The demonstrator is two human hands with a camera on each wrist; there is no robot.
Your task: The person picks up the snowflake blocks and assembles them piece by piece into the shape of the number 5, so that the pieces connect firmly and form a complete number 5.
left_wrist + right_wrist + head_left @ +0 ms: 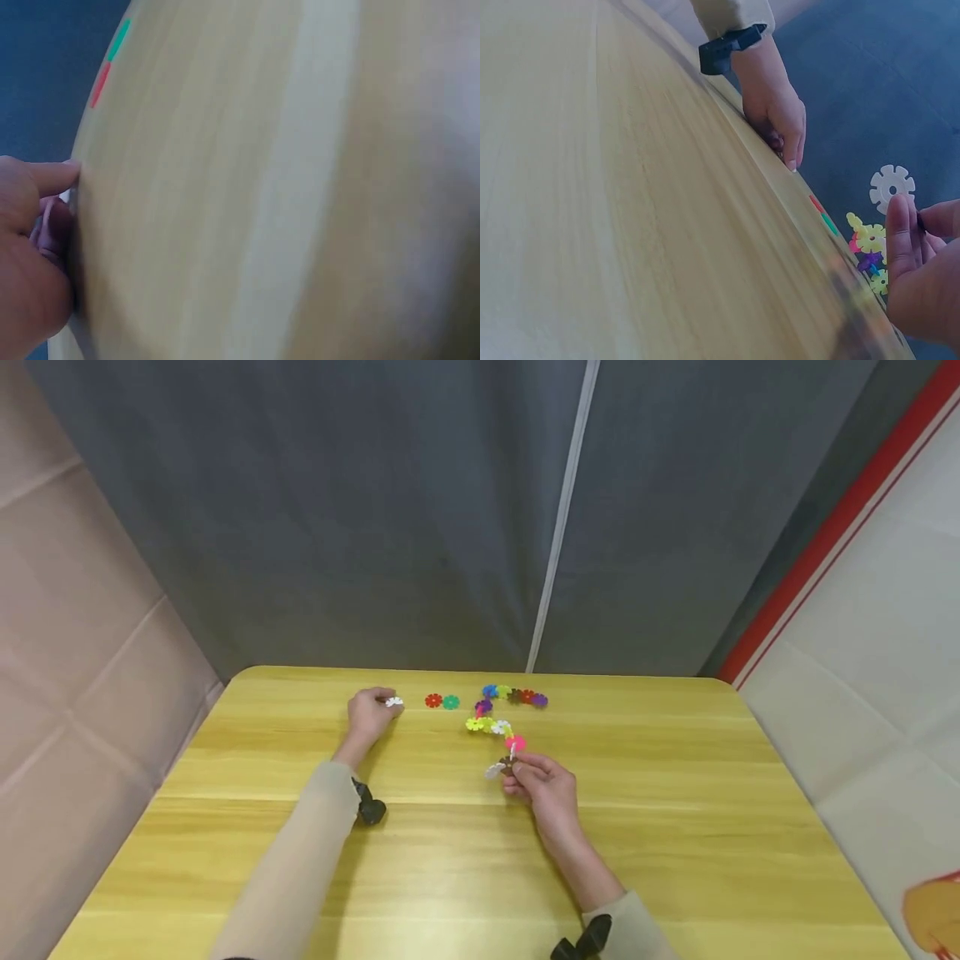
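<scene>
Left hand point(370, 712) pinches white disc point(394, 702) near desk point(675, 827) far edge. Right hand point(543, 785) grips chain point(497, 724) near end, mid-desk. Risk: tugging could split chain joints.

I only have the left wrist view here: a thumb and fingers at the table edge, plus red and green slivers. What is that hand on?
Observer: In the head view the left hand pinches a white snowflake disc lying on the table.
Operator: And the slivers?
Observer: A loose red disc and green disc, side by side, right of that hand.
Operator: Where is the other hand?
Observer: The right hand has its grip on the near end of a multicoloured chain of discs.
</scene>
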